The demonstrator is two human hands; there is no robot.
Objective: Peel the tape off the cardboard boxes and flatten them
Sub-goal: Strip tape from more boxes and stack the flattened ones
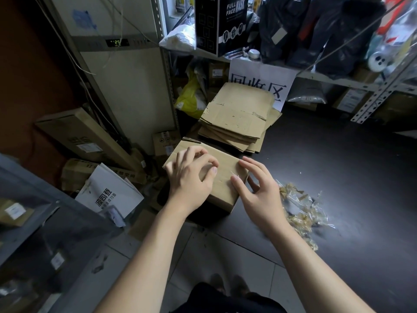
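dark clothing [225,299] fills the bottom edge of my feed, and both bare forearms reach out from it over pale floor tiles [203,251]. the left hand [191,177] lies on top of the cardboard box [223,186], fingers curled like a claw with the tips down on the cardboard; i cannot tell whether any tape is pinched under them. the right hand [259,190] is released, fingers spread and loosely bent, forefinger and thumb touching the box's right edge, where a glint of clear tape [234,176] shows. the box is not yet flattened and stands at the near left edge of a dark mat [338,168]. just behind it lies a stack of flattened cardboard [234,123], in front of a paper sign [259,84]. on the mat, right of the right hand, sits a heap of crumpled tape [300,206]. left of the box a white printed carton [108,190] leans among brown ones.
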